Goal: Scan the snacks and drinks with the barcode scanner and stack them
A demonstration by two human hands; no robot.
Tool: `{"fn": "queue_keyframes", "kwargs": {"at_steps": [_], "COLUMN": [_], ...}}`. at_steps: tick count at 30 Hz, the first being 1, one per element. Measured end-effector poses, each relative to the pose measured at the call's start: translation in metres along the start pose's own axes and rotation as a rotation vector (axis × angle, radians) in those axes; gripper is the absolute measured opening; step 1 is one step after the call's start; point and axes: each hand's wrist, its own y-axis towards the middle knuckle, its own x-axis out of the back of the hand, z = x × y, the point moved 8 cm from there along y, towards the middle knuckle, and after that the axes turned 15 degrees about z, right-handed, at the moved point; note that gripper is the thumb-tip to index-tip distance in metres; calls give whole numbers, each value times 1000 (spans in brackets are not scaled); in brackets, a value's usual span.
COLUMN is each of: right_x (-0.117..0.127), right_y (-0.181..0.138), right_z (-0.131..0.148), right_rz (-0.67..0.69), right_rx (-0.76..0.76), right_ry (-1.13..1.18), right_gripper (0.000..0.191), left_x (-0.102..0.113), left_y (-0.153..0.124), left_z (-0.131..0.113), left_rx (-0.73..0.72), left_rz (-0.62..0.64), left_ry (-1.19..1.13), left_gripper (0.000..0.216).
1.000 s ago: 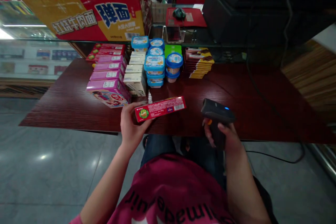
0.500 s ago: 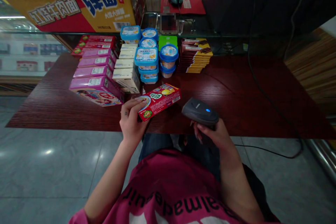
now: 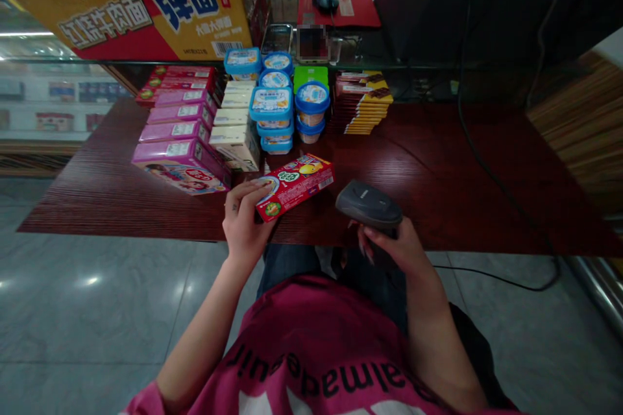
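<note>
indoors: red box, dark table, grey floor

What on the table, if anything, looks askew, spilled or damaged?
Nothing looks spilled or damaged. The red box slants out of line with the neat row of purple boxes, but the left hand holds it, so this hardly seems odd.

Four purple boxes, one scanner, one held red box, one mouse
</note>
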Motion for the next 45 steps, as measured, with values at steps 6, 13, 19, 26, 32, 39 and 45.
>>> {"fn": "queue_keyframes", "kwargs": {"at_steps": [6, 13, 19, 26, 32, 39, 45], "right_x": [3, 0, 1, 2, 0, 0, 1], "right_y": [-2, -10, -12, -13, -14, -13, -12], "right_z": [-10, -3, -2, -2, -1, 1, -3], "right_rz": [4, -19, -54, -105, -143, -166, -152], "right_rx": [-21, -29, -75, -110, -105, -125, -111], "right_ry": [99, 178, 200, 201, 202, 197, 198], "right_gripper": [46, 44, 47, 49, 49, 52, 55], "left_x": [1, 50, 104, 121, 119, 122, 125], "left_y": [-8, -34, -66, -59, -40, -27, -22], "left_z": [25, 66, 123, 164, 180, 193, 207], "left_rx": [218, 326, 551, 625, 621, 596, 591], "left_rz": [17, 42, -102, -143, -115, -51, -32], "left_ry": [-275, -323, -388, -392, -401, -441, -398], "left_gripper": [64, 63, 68, 67, 68, 72, 74]}}
